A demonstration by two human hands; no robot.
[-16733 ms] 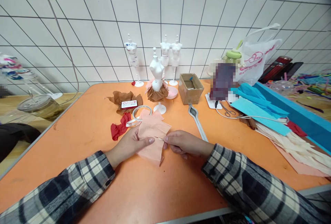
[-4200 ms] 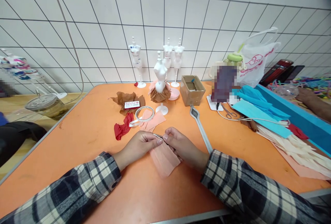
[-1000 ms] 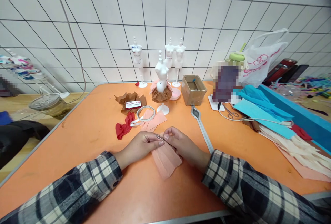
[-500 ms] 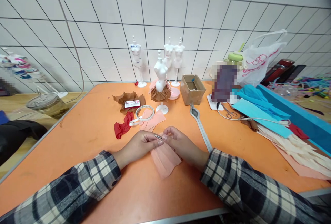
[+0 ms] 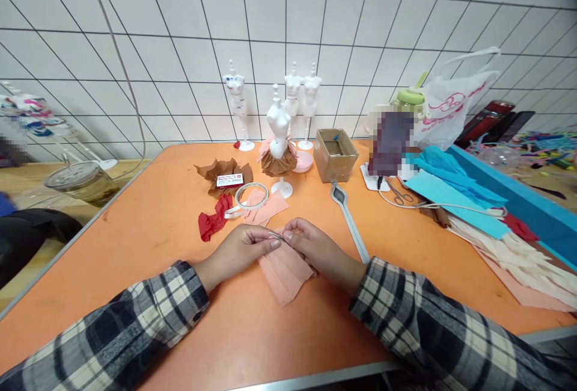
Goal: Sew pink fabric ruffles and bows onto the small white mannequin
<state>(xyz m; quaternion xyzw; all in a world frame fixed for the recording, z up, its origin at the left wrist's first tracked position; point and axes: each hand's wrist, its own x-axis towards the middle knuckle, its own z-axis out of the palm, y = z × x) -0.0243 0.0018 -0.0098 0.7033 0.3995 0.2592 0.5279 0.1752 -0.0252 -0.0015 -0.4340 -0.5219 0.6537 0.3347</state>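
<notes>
The left hand (image 5: 238, 251) and right hand (image 5: 318, 254) each have a pinching grip on the pink sheet's (image 5: 287, 275) far edge, around a slim rod (image 5: 273, 234), seemingly metal. Earlier spread flat, the sheet now hangs bunched, nearer than the pink scraps (image 5: 273, 206).

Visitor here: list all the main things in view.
Thin papery piece: one, pink, front centre
Slim tool: one, silvery, front centre
Small torso mannequins: four, white, rear centre
Crumpled papery pieces: two, brown and red, left
Small flat carton: one, white and red, left
Round tape roll: one, white, centre left
Open cardboard box: one, brown, rear centre
Scissors: one pair, silvery, right
Layered papery sheets: several, blue and cream, right
Plastic bag: one, white, rear right
Flat table: one, orange, centre
Left hand: one, dark plaid sleeve, front
Right hand: one, dark plaid sleeve, front
</notes>
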